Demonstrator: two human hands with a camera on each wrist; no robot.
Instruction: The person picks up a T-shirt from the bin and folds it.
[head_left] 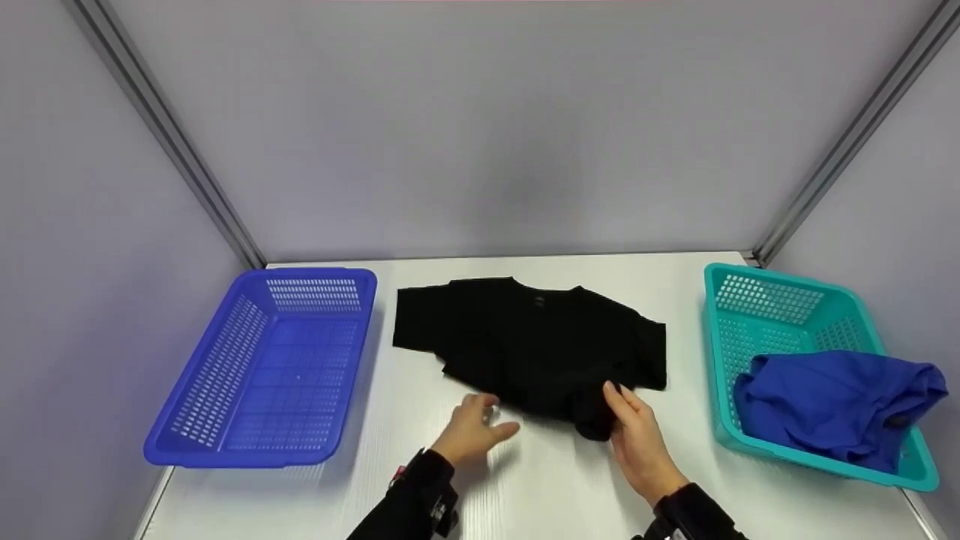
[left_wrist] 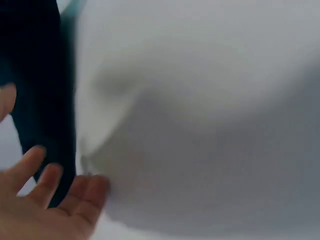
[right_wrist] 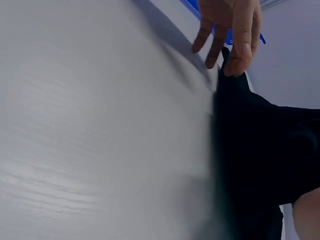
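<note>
A black T-shirt [head_left: 536,341] was laid on the white desk [head_left: 540,480], between the two baskets and roughly in the middle. Its round neckline was turned to the far side, and a small mark was seen just below the collar. One short sleeve was spread flat toward the left, the other toward the right. The upper body lay fairly smooth, while the lower part was folded up and bunched into a thick, rumpled lump at the near edge, right of centre. In the wrist views only a dark, blurred edge of the cloth [right_wrist: 260,150] was shown against the pale surface
</note>
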